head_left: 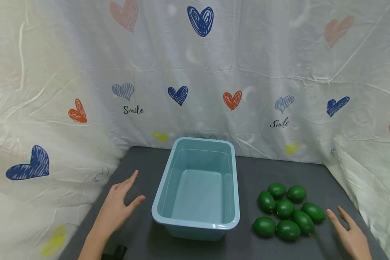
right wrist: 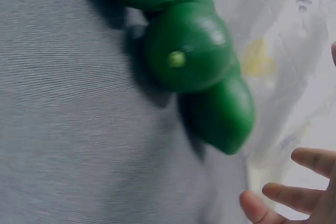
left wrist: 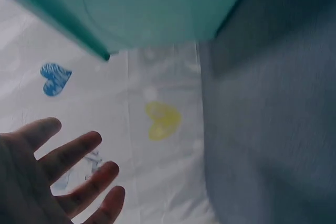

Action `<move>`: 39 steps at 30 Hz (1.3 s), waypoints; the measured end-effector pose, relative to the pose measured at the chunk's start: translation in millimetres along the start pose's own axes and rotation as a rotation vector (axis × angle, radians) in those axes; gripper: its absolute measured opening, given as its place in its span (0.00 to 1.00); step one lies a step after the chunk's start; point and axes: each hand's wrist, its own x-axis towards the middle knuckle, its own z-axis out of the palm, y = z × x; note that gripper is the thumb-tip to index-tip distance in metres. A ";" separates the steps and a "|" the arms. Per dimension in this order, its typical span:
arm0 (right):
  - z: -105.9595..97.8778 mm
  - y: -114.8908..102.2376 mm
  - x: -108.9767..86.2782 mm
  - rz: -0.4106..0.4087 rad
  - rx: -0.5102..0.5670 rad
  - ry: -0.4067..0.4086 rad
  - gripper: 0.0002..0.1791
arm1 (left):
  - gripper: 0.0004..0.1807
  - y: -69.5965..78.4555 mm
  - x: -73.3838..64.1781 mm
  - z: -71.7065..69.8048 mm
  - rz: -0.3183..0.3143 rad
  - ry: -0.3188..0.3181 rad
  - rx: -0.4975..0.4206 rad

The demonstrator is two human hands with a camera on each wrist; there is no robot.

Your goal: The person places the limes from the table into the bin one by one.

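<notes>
A light blue plastic basin (head_left: 196, 224) with nothing inside it stands at the middle of the dark table. My left hand (head_left: 113, 209) hovers left of the basin, fingers extended and thumb spread away from them. The left wrist view shows this hand's fingers (left wrist: 84, 150) apart, below the basin's side (left wrist: 168, 9). Several glossy green limes (head_left: 284, 209) lie in a loose group to the right of the basin. Just right of the group, my right hand (head_left: 352, 234) has its fingers spread and holds nothing. One lime (right wrist: 189, 48) shows a pale stem nub in the right wrist view.
The dark grey table (head_left: 247, 173) runs under everything. A white curtain (head_left: 260, 47) printed with hearts and "Smile" hangs behind and along both sides. A small black object (head_left: 118, 251) shows beside my left forearm at the bottom edge.
</notes>
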 end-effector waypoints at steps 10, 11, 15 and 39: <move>31.4 24.2 -5.2 0.066 0.131 0.036 0.60 | 0.36 20.8 -16.5 36.3 0.185 0.183 -0.266; 34.0 24.7 -6.4 0.071 0.141 0.055 0.60 | 0.36 23.5 -17.6 38.6 0.198 0.199 -0.291; 43.4 26.1 -10.4 0.100 0.165 0.104 0.62 | 0.37 33.5 -22.5 45.6 0.238 0.233 -0.352; 79.6 12.7 -13.4 -0.020 0.173 0.108 0.59 | 0.49 42.6 -29.6 72.1 0.262 0.228 -0.317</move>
